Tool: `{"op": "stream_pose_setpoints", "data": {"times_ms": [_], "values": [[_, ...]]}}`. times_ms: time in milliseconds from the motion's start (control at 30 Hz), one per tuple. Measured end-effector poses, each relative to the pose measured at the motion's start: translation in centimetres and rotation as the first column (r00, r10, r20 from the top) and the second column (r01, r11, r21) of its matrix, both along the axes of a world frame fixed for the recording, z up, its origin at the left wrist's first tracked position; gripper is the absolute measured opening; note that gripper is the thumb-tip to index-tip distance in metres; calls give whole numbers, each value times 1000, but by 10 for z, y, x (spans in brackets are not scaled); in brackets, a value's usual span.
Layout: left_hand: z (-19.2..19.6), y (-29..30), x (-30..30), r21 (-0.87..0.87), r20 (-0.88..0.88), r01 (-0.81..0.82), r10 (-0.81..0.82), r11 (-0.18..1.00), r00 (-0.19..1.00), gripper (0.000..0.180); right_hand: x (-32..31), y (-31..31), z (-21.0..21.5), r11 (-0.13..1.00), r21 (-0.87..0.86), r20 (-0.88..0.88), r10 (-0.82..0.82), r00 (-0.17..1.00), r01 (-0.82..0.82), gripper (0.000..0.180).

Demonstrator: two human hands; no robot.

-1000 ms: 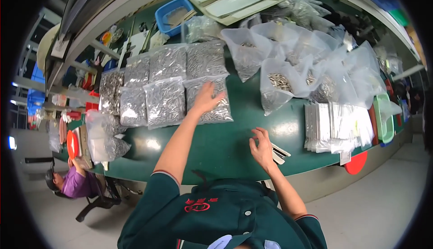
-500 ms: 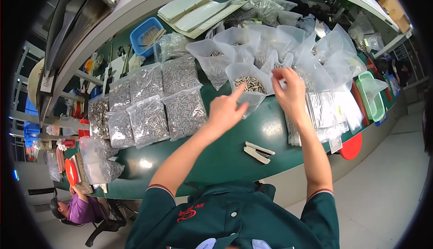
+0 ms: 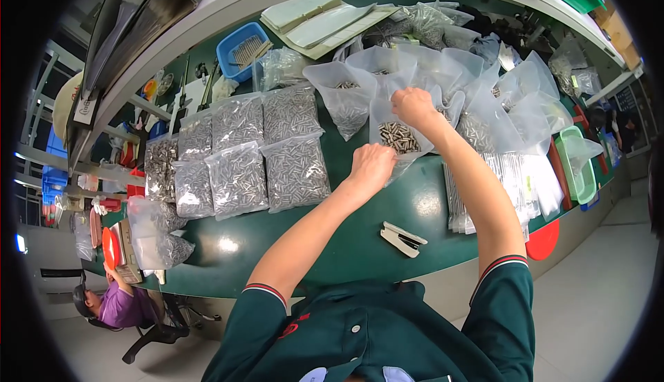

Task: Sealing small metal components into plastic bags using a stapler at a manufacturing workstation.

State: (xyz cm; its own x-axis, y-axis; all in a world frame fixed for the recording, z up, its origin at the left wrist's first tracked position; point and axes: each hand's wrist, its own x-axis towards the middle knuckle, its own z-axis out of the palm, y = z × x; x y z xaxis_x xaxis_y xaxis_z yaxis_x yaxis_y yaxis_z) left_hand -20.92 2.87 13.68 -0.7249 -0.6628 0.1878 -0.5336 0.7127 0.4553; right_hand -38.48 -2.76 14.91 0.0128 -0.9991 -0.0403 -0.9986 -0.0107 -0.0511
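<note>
A clear plastic bag (image 3: 382,114), its mouth wide open, stands on the green table in front of me with small metal pins (image 3: 399,137) inside. My left hand (image 3: 373,164) is closed, fingers curled on the near left side of this bag. At the bag's far edge, my right hand (image 3: 415,109) is closed too, its fingers bunched on the plastic and its forearm crossing above the right side. Both sets of fingertips are partly hidden. More open bags of metal parts, one of them (image 3: 346,102) to the left, crowd around and behind it.
Filled flat bags of pins (image 3: 297,171) lie in rows at the left. A white stapler (image 3: 403,238) rests near the front edge. Stacked clear packs (image 3: 484,192) and a green basket (image 3: 581,164) are at the right. A blue bin (image 3: 225,53) and papers (image 3: 321,22) sit at the back.
My left hand has gone from a pointing finger over the pins to closed at the bag's near side. My right hand has moved left and away from me, to the bag's far edge.
</note>
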Motion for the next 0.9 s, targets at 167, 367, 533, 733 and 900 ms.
{"op": "stream_pose_setpoints", "data": {"times_ms": [167,367,533,733,900], "values": [[-21,17,34,-84,-37,109,-112,991,993,21,2,10,-4,983,-125,-10,133,991,-133,12],[-8,23,73,-48,-36,58,-60,997,998,18,28,25,5,985,-36,0,168,986,-168,14],[8,51,126,6,-30,226,-226,974,974,15,58,60,4,992,7,170,121,978,-124,13],[22,91,218,-23,81,316,-313,949,946,12,118,123,17,962,128,387,178,905,-243,13],[39,100,297,-28,172,337,-328,941,929,12,165,183,7,953,5,531,254,809,-303,12]]}}
